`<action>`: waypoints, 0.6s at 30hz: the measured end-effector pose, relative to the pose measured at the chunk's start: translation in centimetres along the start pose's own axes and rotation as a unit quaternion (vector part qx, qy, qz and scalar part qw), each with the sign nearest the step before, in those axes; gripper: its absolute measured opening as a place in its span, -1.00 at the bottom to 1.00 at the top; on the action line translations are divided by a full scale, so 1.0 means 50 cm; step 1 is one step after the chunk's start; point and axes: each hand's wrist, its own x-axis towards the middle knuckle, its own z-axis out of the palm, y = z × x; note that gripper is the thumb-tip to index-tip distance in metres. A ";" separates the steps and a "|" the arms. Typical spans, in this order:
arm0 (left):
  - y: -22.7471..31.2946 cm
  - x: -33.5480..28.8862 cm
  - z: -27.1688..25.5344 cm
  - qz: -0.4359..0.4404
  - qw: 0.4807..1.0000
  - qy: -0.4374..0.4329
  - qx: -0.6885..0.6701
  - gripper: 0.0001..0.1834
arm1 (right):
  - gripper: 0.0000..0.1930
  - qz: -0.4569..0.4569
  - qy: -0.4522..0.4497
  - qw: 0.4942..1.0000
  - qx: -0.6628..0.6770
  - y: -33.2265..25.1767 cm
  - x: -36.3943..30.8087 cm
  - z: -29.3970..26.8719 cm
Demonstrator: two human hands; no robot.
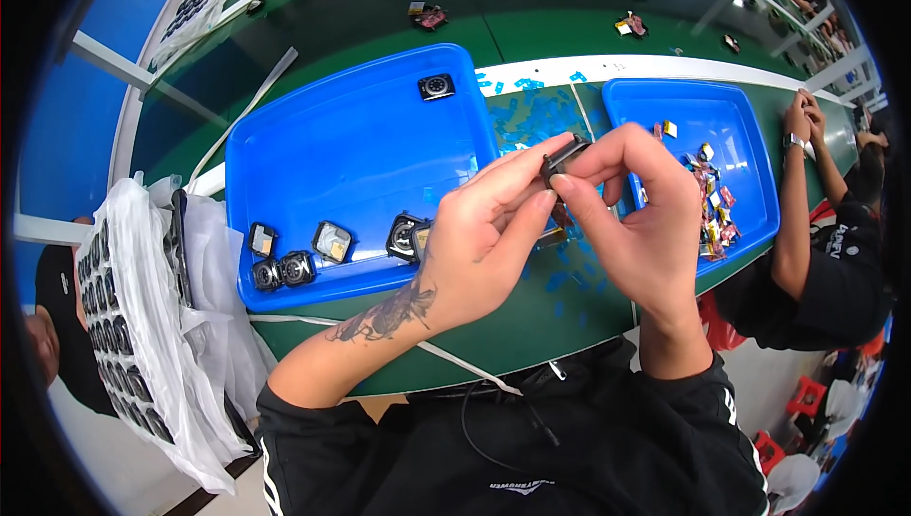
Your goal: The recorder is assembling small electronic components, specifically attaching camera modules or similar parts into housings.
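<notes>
In front of my chest, both hands meet on a small black watch case [567,156], which is seen edge-on. My left hand [484,246] pinches its left side between thumb and fingers. My right hand [641,203] grips the opposite side with bent index finger and thumb. Part of the case is hidden by my fingers. Behind my left forearm is a large blue tray [351,175]. A dark watch case [436,87] lies at its far right corner, and several more, such as one case [332,241] with a light inside, sit along its near side.
Right of my hands, a smaller blue tray [622,89] holds a pile of small red, yellow and white parts [716,203]. Blue film scraps [541,118] litter the green table [493,336]. White-wrapped racks of black cases [123,326] stand left. A co-worker's arm [792,222] is at right.
</notes>
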 end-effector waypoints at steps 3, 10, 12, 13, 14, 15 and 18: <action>0.003 -0.001 0.000 -0.023 0.998 0.013 -0.054 -0.54 | -0.73 0.059 0.006 0.998 -0.004 -0.012 -0.002 0.000; -0.009 0.006 -0.002 -0.049 0.993 0.008 -0.105 -0.55 | -0.70 0.025 0.018 0.994 -0.103 0.013 -0.008 -0.006; 0.000 0.008 0.003 -0.041 0.993 0.007 -0.110 -0.53 | -0.69 0.038 0.062 0.995 0.068 0.038 -0.008 -0.008; 0.010 0.012 0.007 -0.033 0.988 0.031 -0.146 -0.51 | -0.68 0.132 0.056 0.975 0.169 0.036 -0.021 -0.021; 0.014 0.014 0.008 -0.025 0.982 0.056 -0.180 -0.48 | -0.68 0.133 0.054 0.975 0.171 0.031 -0.030 -0.019; 0.011 0.016 0.005 -0.018 0.981 0.054 -0.184 -0.42 | -0.67 0.129 0.031 0.971 0.197 0.026 -0.039 -0.015; 0.017 0.018 0.004 0.003 0.986 0.076 -0.150 -0.53 | -0.68 0.150 -0.048 0.961 0.228 0.002 -0.060 -0.009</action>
